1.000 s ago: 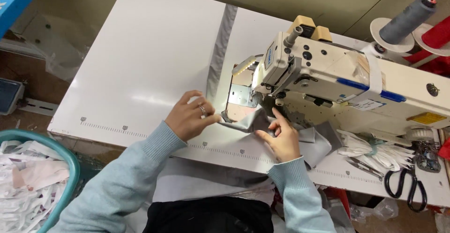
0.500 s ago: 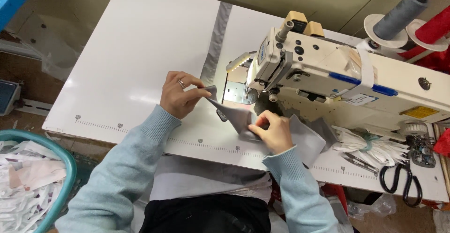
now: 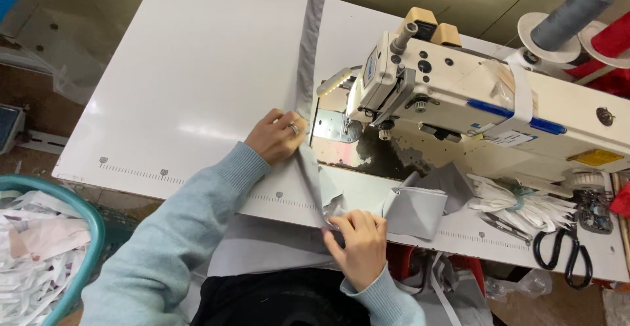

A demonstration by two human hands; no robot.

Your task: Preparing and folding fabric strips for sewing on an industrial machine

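My right hand [image 3: 357, 239] sits closest to me, at the near edge of the white table [image 3: 197, 70], with the fingers curled and pinching the grey fabric [image 3: 315, 182] where it folds over that edge. From there the cloth runs up and to the left as a narrow strip to my left hand [image 3: 279, 136], which lies knuckles up on the tabletop with the fingers bent down, pressing and gripping the strip just in front of the metal plate [image 3: 331, 129] under the needle. There is a ring on one finger of that hand. More of the same fabric hangs off the table edge into my lap, and a loose rolled bunch of it [image 3: 413, 211] lies just right of my right hand, on the table in front of the sewing machine [image 3: 472, 103].

Beyond my left hand a long grey band [image 3: 307, 50] lies straight across the table to its far edge. To the left of that band the tabletop is bare and wide, with a printed ruler line along the near edge. On the right the machine body fills the table, so the room there is tight.

Further right along the near edge lie a bundle of white strips [image 3: 525, 201] and black scissors [image 3: 564, 257]. A grey thread cone [image 3: 567, 14] stands behind the machine. Down at my left, off the table, a teal basket [image 3: 85, 234] holds white scraps.
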